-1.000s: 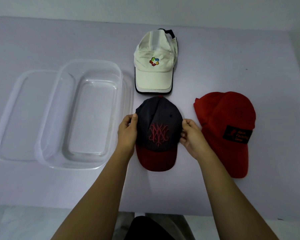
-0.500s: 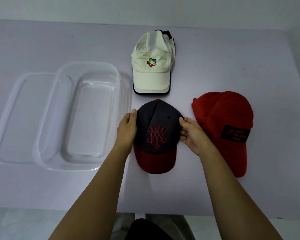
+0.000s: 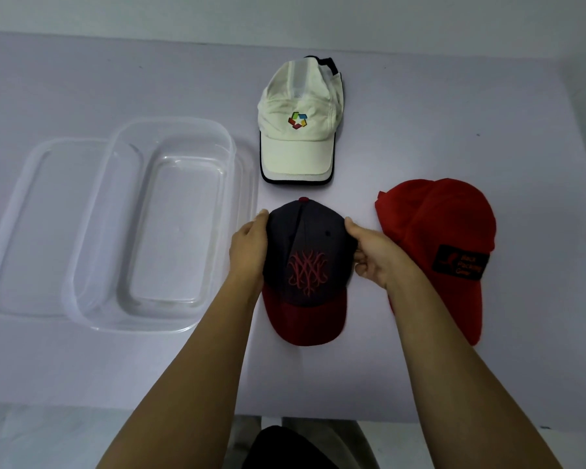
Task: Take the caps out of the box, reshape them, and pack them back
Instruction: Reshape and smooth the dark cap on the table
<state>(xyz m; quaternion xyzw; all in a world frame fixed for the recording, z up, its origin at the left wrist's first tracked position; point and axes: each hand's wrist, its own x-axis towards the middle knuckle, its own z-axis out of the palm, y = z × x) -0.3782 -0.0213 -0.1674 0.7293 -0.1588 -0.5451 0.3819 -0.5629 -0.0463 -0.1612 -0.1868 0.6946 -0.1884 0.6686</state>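
One navy cap (image 3: 310, 242) in L hand (image 3: 249, 248), R hand (image 3: 376, 255); brim nearward.

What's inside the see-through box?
No caps are inside the clear box; only its see-through bottom shows, nothing covered. The white cap, red cap and dark cap lie outside on the table, the dark cap held by left hand and right hand.

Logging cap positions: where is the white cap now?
Head view: the white cap lies far centre on the table, just beyond the dark cap, right of the clear box.
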